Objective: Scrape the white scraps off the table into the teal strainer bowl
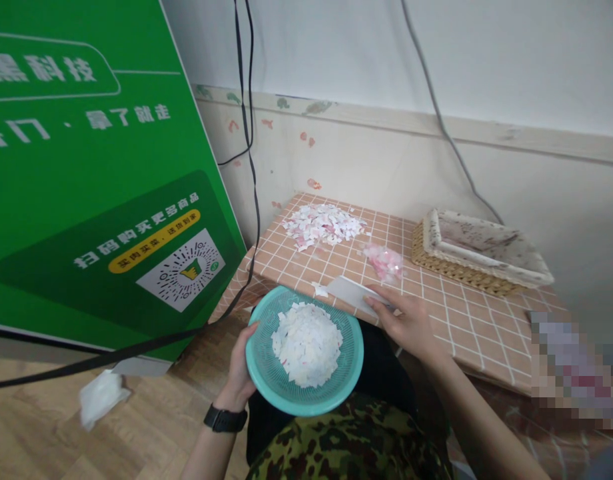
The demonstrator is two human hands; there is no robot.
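My left hand grips the left rim of a round turquoise plastic colander, held below the table's front edge above my lap. A mound of small white paper scraps fills its middle. In my right hand is a flat white card, pinched between thumb and fingers and lying low at the table edge. One loose scrap sits by the card's left end, just above the colander rim. Farther back on the table lies a spread heap of white and pinkish scraps.
A checked brown cloth covers the table. On it are a clear bag with pink contents and a cloth-lined wicker basket. A black cable hangs before the green cabinet. A white plastic bag lies on the floor.
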